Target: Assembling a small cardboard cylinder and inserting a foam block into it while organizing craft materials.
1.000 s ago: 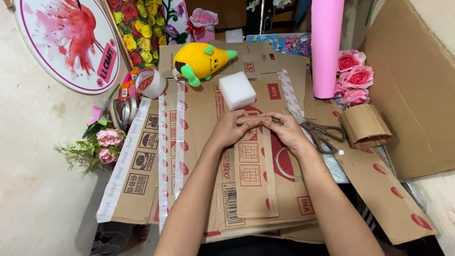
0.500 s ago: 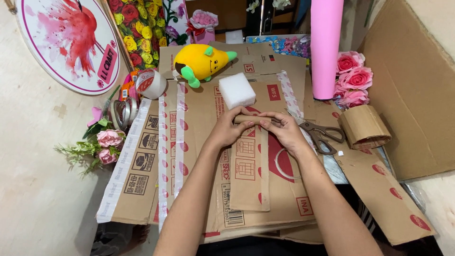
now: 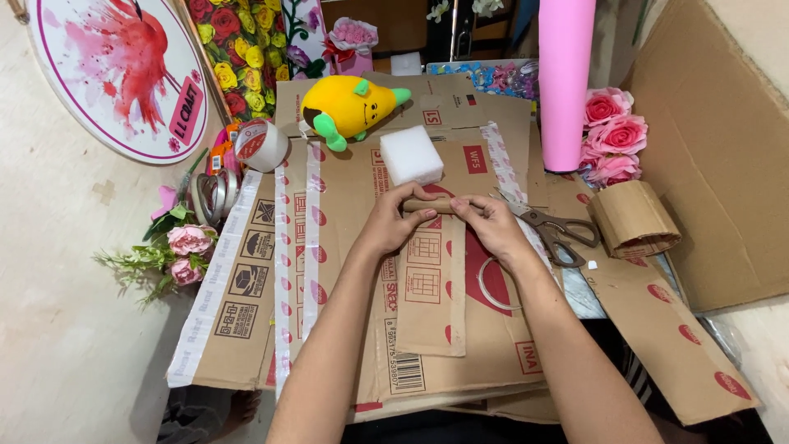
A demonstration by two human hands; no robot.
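A long cardboard strip (image 3: 430, 284) lies lengthwise on the flattened cardboard sheets (image 3: 345, 271), its far end curled into a tight roll between both hands; the left hand (image 3: 393, 220) closes its fingers over the left end of the roll, thumb tucked beneath; the right hand (image 3: 491, 224) pinches the right end, fingers bent around it; the rest of the strip runs flat toward the person, between the forearms. The strip is plain brown corrugated board, printed with red boxes; the sheets beneath carry strips of glossy clear tape. Just beyond the hands sits a white foam block (image 3: 410, 154), square and matt; a yellow plush toy (image 3: 349, 107) lies farther off. Metal scissors (image 3: 552, 228) rest just right of the right hand; beside them, a roll of ribbed corrugated card (image 3: 634, 219); a smooth pink paper tube (image 3: 565, 78) stands upright behind.
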